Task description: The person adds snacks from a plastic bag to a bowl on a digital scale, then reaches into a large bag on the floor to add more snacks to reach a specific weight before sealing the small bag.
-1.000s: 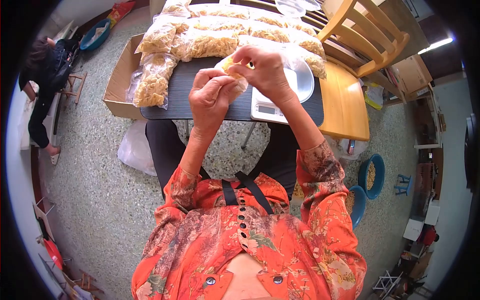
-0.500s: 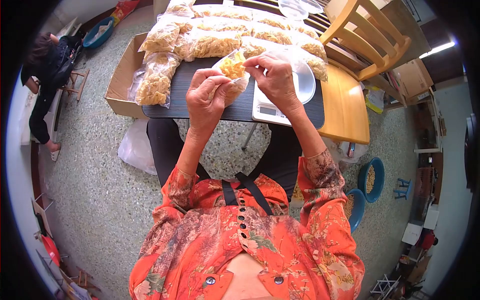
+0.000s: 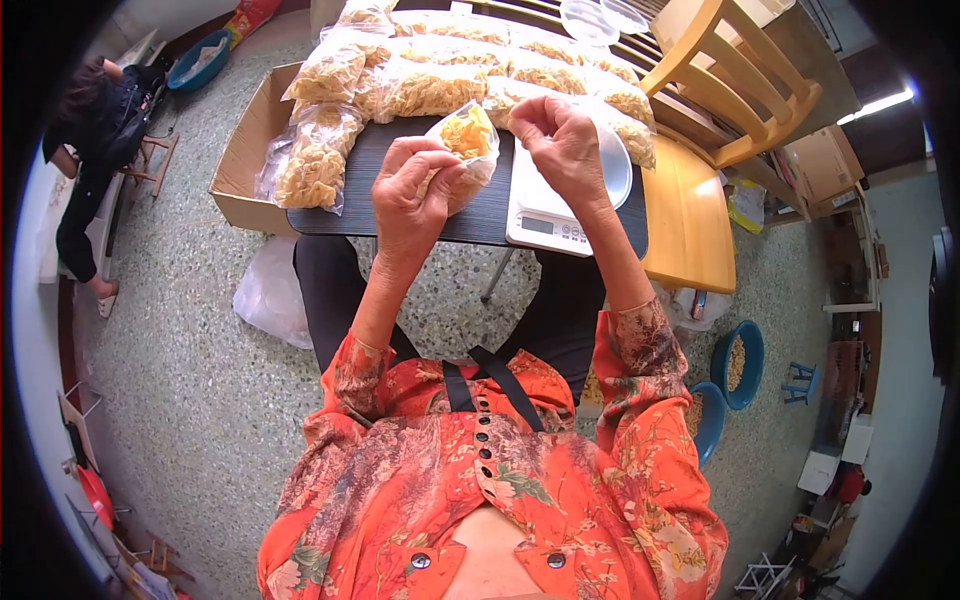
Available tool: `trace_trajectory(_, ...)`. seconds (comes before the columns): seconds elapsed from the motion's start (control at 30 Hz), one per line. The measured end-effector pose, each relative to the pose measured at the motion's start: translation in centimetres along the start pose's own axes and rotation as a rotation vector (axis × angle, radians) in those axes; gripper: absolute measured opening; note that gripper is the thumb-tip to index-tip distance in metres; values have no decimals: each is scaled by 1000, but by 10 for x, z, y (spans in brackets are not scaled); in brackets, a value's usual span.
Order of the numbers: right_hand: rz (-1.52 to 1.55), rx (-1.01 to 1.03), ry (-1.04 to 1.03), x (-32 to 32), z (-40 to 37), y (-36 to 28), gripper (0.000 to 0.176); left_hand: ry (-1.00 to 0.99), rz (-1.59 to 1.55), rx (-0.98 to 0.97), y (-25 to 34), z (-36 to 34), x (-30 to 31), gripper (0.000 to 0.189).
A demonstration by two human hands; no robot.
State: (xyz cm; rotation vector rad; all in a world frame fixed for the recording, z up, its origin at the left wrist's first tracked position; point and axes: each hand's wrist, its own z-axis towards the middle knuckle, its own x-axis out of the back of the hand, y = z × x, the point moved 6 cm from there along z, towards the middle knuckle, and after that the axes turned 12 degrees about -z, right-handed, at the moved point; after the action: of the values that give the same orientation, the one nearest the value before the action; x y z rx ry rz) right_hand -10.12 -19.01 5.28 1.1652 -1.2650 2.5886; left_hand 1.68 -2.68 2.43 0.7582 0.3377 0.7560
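Note:
My left hand (image 3: pixel 412 190) pinches the edge of a small clear plastic bag (image 3: pixel 468 145), whose mouth gapes and shows yellow dried pieces inside. To the right of that bag, my right hand (image 3: pixel 565 155) is raised with thumb and fingers pressed together. Whatever it may hold is too small or hidden to make out. Below it, a white kitchen scale (image 3: pixel 545 222) rests on the dark table (image 3: pixel 372 165). On the scale stands a clear round bowl (image 3: pixel 618 170), partly behind my right hand.
Several filled bags (image 3: pixel 430 90) line the back of the table. A cardboard box (image 3: pixel 240 165) stands left, a wooden chair (image 3: pixel 690 215) right. Blue basins (image 3: pixel 745 385) sit on the floor at right. Another person (image 3: pixel 100 130) is at far left.
My right hand has moved right, away from the bag mouth, and its fingers have closed downward. The left hand stays in place with the bag, whose opening is now more visible.

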Motion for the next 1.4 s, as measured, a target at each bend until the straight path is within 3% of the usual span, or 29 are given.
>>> trace_trajectory(0.2,-45,-148,-244,-18,7,17,20,-10,12,-18,5,1,-1,15)
trace_trajectory(0.33,-65,-121,-289,-23,5,16,24,6,27,-9,4,0,3,14)
trace_trajectory(0.57,-164,-145,-265,-14,16,9,27,-78,113,-43,2,16,10,18)
trace_trajectory(0.8,119,-172,-242,-14,21,7,29,-201,109,41,-18,46,25,13)
trace_trajectory(0.97,-18,-109,-194,-19,18,4,29,-265,207,-7,-14,61,25,11)
trace_trajectory(1.07,-71,-113,-153,-21,15,3,28,-288,213,91,-22,58,23,20)
trace_trajectory(1.13,-68,-157,-131,-22,12,4,27,-290,245,-40,-12,54,16,28)
trace_trajectory(1.3,-9,-120,-140,-28,1,1,23,-269,386,-133,3,42,-2,46)
trace_trajectory(1.4,121,-260,-177,-26,-9,2,18,-218,421,-150,8,34,-6,53)
